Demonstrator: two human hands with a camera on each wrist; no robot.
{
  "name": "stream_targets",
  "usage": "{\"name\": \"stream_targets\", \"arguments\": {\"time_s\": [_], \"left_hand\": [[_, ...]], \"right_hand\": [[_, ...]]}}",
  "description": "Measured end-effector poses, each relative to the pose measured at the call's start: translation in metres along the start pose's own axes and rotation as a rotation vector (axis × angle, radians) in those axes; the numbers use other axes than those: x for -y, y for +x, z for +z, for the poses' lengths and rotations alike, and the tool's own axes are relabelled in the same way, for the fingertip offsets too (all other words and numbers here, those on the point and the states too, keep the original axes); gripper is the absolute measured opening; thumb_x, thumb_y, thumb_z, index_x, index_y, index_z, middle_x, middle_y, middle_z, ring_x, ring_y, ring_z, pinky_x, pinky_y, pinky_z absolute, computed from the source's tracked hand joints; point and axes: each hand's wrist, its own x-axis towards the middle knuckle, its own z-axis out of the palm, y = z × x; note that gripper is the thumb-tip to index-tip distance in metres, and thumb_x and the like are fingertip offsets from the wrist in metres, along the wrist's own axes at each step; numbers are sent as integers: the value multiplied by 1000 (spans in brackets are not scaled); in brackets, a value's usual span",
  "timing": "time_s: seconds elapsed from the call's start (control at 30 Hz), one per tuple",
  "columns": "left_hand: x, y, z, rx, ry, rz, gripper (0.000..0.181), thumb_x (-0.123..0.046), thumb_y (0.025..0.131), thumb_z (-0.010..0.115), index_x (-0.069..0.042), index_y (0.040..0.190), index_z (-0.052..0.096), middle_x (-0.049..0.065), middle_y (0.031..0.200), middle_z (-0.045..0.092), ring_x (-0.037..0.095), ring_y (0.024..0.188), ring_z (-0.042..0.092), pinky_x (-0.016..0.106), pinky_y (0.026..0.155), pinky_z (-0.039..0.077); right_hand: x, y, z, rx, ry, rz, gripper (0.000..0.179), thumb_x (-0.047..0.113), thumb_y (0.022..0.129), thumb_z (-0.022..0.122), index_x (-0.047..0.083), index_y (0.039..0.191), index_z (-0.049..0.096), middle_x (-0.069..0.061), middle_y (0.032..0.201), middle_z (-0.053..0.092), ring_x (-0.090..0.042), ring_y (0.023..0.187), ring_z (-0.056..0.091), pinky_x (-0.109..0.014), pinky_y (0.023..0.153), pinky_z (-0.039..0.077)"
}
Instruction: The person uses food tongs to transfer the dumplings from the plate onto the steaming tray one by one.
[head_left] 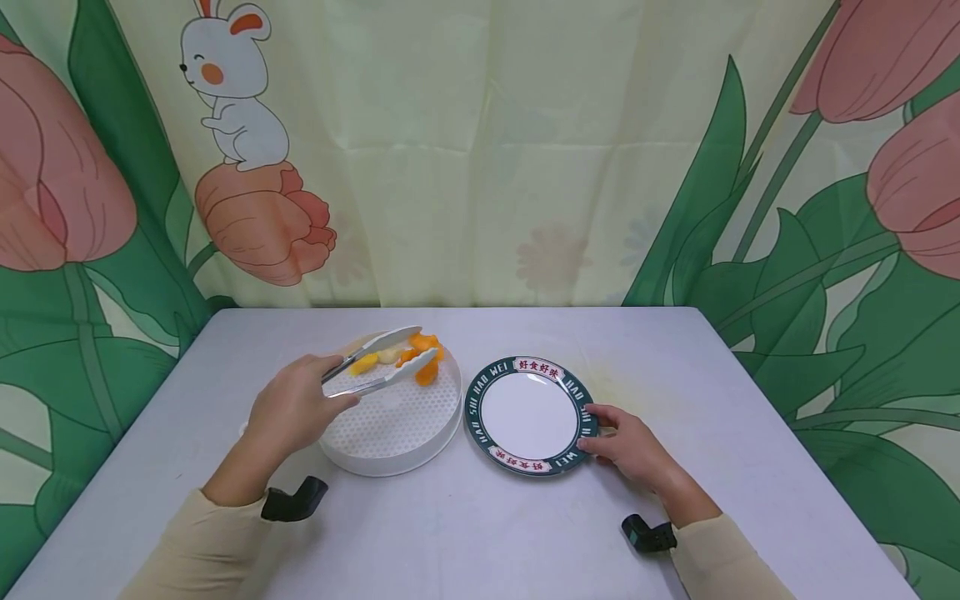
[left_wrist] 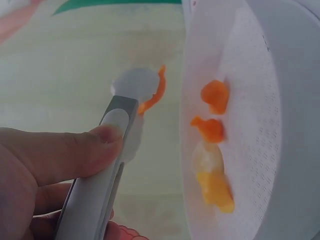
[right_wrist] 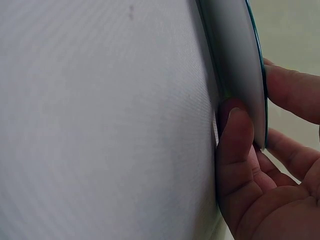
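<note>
My left hand (head_left: 296, 408) grips metal tongs (left_wrist: 95, 195) with pale tips, above a round white perforated basket (head_left: 390, 429). An orange piece (left_wrist: 159, 90) shows at the edge of the tong tip in the left wrist view; its full shape is hidden. Two orange pieces (left_wrist: 215, 95), a pale piece (left_wrist: 209, 156) and a yellow piece (left_wrist: 217, 191) lie inside the basket. To the right is a white plate (head_left: 528, 417) with a dark green lettered rim. My right hand (head_left: 626, 446) holds that plate's right edge, with fingers above and below the rim in the right wrist view.
A white cloth covers the table (head_left: 487, 542). Behind its far edge hangs a curtain (head_left: 480, 167) printed with tulips and a rabbit. The basket and plate stand close side by side. Black wrist cameras (head_left: 294, 500) sit at both cuffs.
</note>
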Motion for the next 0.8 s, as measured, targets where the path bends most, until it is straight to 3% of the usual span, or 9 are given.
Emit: {"name": "stream_targets", "arguments": {"time_s": [0.3,0.8], "left_hand": [[18,-3,-2,21,3,-40,74,-27,83,84,7,140,52,30,127,56,44,110,56,51,77,56],[34,-8,3,36,-11,-92,71,-25,84,82,9,138,51,33,127,54,46,111,54,56,82,52]], "right_hand": [[1,0,0,-2,-7,-4,71,21,88,79,4,148,45,-26,143,47,-32,110,56,-35,83,56],[-1,1,0,-3,-3,-6,71,20,88,78,4,148,45,-25,142,48,-30,107,57,-35,82,56]]}}
